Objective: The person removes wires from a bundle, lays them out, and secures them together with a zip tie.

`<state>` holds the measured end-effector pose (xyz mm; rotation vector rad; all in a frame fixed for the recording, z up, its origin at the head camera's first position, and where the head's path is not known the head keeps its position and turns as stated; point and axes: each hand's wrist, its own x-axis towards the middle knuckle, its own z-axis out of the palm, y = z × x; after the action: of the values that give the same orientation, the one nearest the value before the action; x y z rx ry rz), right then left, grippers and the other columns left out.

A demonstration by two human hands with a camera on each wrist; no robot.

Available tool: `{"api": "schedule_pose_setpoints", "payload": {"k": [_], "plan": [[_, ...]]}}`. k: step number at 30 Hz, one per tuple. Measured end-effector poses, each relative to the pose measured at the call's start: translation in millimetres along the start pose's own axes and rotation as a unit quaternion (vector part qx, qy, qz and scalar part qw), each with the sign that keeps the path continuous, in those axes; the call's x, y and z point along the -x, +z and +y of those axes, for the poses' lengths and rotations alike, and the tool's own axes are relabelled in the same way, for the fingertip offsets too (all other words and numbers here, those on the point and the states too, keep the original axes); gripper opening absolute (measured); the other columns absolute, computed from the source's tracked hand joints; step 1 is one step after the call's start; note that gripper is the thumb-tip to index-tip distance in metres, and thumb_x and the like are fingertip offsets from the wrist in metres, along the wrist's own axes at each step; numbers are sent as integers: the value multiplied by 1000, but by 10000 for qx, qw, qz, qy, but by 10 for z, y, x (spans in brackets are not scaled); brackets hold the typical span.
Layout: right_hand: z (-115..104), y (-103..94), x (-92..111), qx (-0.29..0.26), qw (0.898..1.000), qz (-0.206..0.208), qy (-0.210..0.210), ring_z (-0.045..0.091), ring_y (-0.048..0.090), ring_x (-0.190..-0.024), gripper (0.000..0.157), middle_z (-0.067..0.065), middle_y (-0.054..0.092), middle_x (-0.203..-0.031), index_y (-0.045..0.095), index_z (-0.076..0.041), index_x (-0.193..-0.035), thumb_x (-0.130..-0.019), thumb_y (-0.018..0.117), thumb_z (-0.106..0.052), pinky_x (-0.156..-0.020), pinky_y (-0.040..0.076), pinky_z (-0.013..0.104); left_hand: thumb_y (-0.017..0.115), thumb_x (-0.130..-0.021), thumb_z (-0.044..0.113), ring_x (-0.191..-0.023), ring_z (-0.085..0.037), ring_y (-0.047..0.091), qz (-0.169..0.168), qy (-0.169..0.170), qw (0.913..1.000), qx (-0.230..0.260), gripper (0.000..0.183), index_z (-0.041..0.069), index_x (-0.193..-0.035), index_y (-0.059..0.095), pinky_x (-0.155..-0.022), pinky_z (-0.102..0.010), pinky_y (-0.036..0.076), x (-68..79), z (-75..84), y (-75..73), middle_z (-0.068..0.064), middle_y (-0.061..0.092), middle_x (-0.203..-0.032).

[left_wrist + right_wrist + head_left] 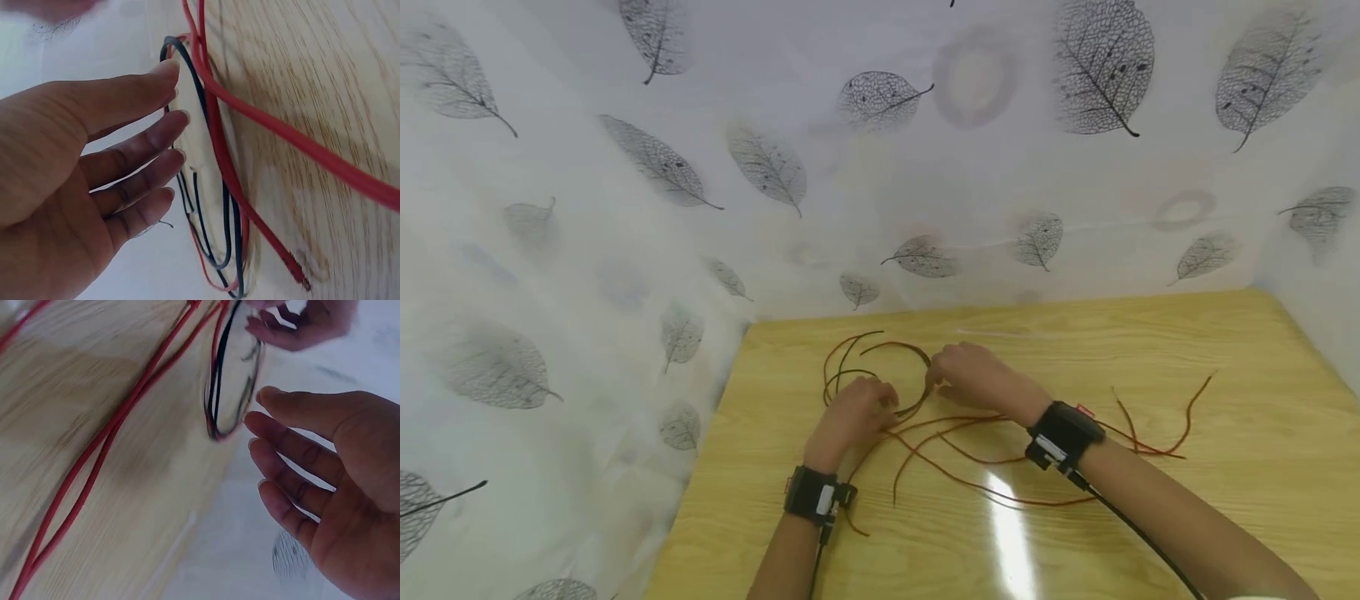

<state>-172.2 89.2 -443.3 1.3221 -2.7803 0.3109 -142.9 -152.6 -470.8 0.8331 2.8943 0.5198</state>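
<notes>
Thin red and black wires lie in a loose coil (pixel 922 400) on the table, and their ends loop out to the left. At the coil's lower side is my left hand (pixel 855 412); in the left wrist view its thumb and forefinger come together on the wire, with the other fingers spread. My right hand (pixel 977 375) reaches the coil's right side. Its fingers look lightly bent and relaxed in the right wrist view, with the fingertips (pixel 253 419) right at the loop's edge. Red wires (pixel 955 478) trail from the coil toward the right, under my right wrist.
A wood-grain table (pixel 1247 375) carries the wires. Pale sheets with a leaf print (pixel 970 183) stand behind it and along both sides. Frayed wire ends (pixel 1210 377) stick up at the right. A cable (pixel 1150 542) runs from each wrist camera along the arm.
</notes>
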Motion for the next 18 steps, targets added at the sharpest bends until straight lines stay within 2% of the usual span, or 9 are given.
{"api": "schedule_pose_setpoints", "payload": {"k": [2, 3, 4, 7, 9, 10, 12, 15, 18], "plan": [[-46, 104, -198, 82, 9999, -26, -101, 18, 64, -77, 13, -3, 73, -84, 80, -19, -86, -77, 80, -11, -73, 55, 35, 80, -80, 23, -84, -16, 59, -18, 42, 10000, -35, 21, 11, -97, 76, -78, -33, 51, -12, -24, 1, 0, 70, -90], [-71, 145, -276, 63, 9998, -13, -171, 16, 63, -72, 9, -3, 71, -78, 79, -18, -79, -77, 79, -10, -68, 55, 33, 81, -79, 24, -84, -16, 60, -10, 47, 10000, -55, 22, 11, -96, 76, -78, -33, 51, -13, -38, 3, 0, 70, -90], [-86, 185, -319, 112, 9997, 16, -233, 13, 59, -65, 12, -6, 66, -70, 74, -17, -70, -77, 78, -8, -62, 53, 30, 82, -78, 23, -83, -16, 59, -9, 55, 10000, -51, 22, 11, -95, 76, -78, -33, 51, -17, -39, 19, 0, 70, -90], [-131, 269, -398, 278, 9993, 75, -237, 8, 35, -53, 41, -9, 39, -55, 45, -19, -51, -77, 72, -2, -51, 38, 24, 82, -77, 23, -83, -16, 59, 13, 75, 10000, -59, 21, 11, -94, 77, -77, -33, 51, -22, -52, 47, 0, 69, -88], [-151, 302, -433, 437, 9989, 25, -169, 11, 24, -55, 48, -7, 26, -58, 28, -20, -55, -75, 67, 1, -52, 28, 26, 82, -77, 22, -83, -16, 58, 23, 90, 9999, -78, 19, 12, -92, 77, -77, -33, 51, -20, -66, 55, 0, 69, -88], [-158, 312, -447, 544, 9984, 18, -132, 11, 23, -55, 49, -8, 25, -58, 25, -21, -56, -73, 65, 2, -53, 28, 26, 82, -78, 21, -83, -16, 58, 32, 90, 9999, -100, 18, 12, -92, 77, -77, -33, 51, -18, -77, 59, 1, 68, -87], [-169, 317, -474, 592, 9982, -41, -56, 10, 25, -55, 49, -9, 27, -57, 26, -22, -55, -71, 65, 2, -55, 34, 26, 81, -79, 19, -84, -16, 59, 55, 68, 9999, -133, 13, 13, -90, 77, -77, -33, 51, -12, -104, 68, 2, 68, -87], [-157, 317, -515, 595, 9982, 3, -116, 9, 34, -54, 40, -10, 41, -55, 38, -22, -51, -69, 66, 1, -58, 45, 29, 79, -81, 17, -84, -14, 61, 107, -26, 9998, -174, 9, 15, -89, 77, -77, -33, 52, 3, -158, 79, 4, 69, -86], [-133, 295, -541, 654, 9974, 202, -241, 10, 45, -57, 30, -9, 55, -57, 53, -22, -53, -68, 65, 1, -59, 46, 29, 78, -83, 18, -84, -12, 63, 168, -92, 9997, -127, 7, 17, -90, 78, -77, -32, 54, 20, -228, 82, 7, 70, -86]]}}
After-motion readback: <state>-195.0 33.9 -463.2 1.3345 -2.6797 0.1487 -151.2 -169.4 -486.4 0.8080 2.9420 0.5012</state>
